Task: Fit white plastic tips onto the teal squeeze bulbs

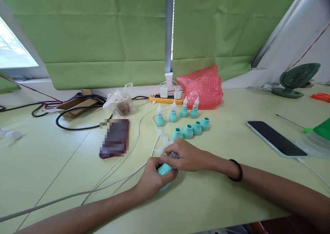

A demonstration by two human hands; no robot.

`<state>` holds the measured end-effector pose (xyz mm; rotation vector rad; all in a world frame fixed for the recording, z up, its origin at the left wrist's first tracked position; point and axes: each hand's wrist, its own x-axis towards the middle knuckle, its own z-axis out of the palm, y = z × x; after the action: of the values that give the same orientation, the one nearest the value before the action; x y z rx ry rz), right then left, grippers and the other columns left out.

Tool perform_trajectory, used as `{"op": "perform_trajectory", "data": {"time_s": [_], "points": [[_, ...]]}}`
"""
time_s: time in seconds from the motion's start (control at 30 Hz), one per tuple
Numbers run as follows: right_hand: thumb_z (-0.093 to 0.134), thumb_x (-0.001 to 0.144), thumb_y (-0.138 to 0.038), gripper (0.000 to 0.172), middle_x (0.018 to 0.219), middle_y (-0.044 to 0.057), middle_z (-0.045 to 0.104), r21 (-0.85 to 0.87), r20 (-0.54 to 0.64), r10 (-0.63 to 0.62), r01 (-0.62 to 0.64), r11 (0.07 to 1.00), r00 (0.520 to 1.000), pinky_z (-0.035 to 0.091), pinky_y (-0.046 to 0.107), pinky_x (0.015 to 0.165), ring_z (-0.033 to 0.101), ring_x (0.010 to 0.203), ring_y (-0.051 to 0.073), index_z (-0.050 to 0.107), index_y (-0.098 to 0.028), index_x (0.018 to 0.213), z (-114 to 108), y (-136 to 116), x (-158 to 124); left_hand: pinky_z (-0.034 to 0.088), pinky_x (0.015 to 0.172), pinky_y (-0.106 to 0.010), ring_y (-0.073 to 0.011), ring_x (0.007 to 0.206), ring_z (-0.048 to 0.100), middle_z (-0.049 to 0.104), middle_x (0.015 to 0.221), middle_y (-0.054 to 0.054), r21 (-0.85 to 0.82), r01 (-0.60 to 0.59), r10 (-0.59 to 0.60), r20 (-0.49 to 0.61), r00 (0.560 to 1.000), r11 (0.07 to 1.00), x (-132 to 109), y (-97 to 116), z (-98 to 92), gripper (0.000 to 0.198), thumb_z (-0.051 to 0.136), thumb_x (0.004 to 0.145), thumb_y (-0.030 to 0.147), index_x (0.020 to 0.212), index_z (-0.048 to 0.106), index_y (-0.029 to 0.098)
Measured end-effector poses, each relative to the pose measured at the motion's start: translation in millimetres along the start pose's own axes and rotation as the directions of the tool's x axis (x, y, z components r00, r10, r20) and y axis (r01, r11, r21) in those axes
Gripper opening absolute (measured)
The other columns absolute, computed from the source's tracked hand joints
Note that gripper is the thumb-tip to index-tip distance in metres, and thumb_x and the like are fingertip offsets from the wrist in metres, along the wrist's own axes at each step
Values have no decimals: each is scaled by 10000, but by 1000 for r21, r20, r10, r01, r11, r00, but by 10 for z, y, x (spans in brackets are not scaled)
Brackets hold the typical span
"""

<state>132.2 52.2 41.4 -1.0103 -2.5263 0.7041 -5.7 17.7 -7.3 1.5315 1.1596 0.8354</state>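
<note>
My left hand is wrapped round a teal squeeze bulb near the front of the table. Over the bulb's top, my right hand pinches a small clear plastic piece; whether it sits inside the bulb's mouth is hidden by the fingers. Just beyond my hands lie translucent white nozzle parts. Several open-necked teal bulbs stand in a slanting row behind my right hand. Farther back, several teal bulbs stand upright with clear pointed nozzles on them.
White cables cross the table at left from an orange power strip. A dark red phone lies left, another phone right. Behind are a pink bubble-wrap bag, a plastic bag and an open cardboard box. A fan stands back right.
</note>
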Motion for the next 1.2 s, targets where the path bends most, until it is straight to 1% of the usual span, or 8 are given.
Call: {"op": "perform_trajectory", "data": {"time_s": [0.1,0.37,0.73,0.8,0.9,0.97,1.07,1.2], "points": [[356,782,-190,354,435,-60,228,130,46,1,-7,992,999,184,198,430,205,428,35,257,-138,446,52,27,12,220,402,-174,-54,454,264,300,489,51,100,-44,40,45,998,994,-30,31,4,189,497,646,208,507,384,146],[370,735,-193,326,437,-62,186,417,205,65,-148,897,977,158,206,386,175,419,40,238,-154,440,63,61,25,210,407,-180,-57,452,233,259,475,56,311,-166,161,42,986,936,-91,74,6,216,436,643,176,490,285,165],[386,661,-150,286,343,-74,244,574,311,89,-262,776,946,136,212,358,190,358,32,300,-152,388,62,108,102,240,437,-188,-77,477,255,278,503,45,320,-149,158,-4,987,936,-100,79,10,200,425,656,189,511,289,174],[376,664,-160,297,326,-76,237,613,354,91,-304,729,931,132,208,348,187,338,32,289,-159,381,61,119,129,259,450,-194,-82,476,276,308,507,41,329,-211,219,14,976,920,-120,89,-3,181,432,665,184,520,324,173],[352,682,-187,322,307,-79,213,653,408,137,-394,647,902,120,206,333,180,305,34,255,-176,376,41,135,161,290,480,-199,-89,485,316,369,529,34,323,-370,349,121,929,871,-142,105,-26,136,455,674,178,555,391,175],[359,692,-192,315,328,-75,237,652,342,178,-370,662,922,128,204,341,199,319,34,272,-172,390,-1,132,161,295,475,-193,-86,477,315,375,519,37,305,-357,339,110,934,883,-140,115,-40,137,446,695,174,565,401,175],[387,737,-247,331,397,-75,230,595,103,213,-232,769,971,147,204,374,201,377,36,271,-166,438,-117,110,136,304,479,-190,-86,482,333,395,523,36,285,-282,279,51,959,916,-115,133,-61,136,442,724,189,590,424,171],[422,768,-411,398,485,-68,202,314,-234,163,-84,946,959,174,207,423,209,443,51,255,-168,501,-297,132,122,351,567,-214,-116,579,425,483,629,0,253,-304,288,99,952,918,-83,169,-90,130,442,769,246,693,503,160]]}}
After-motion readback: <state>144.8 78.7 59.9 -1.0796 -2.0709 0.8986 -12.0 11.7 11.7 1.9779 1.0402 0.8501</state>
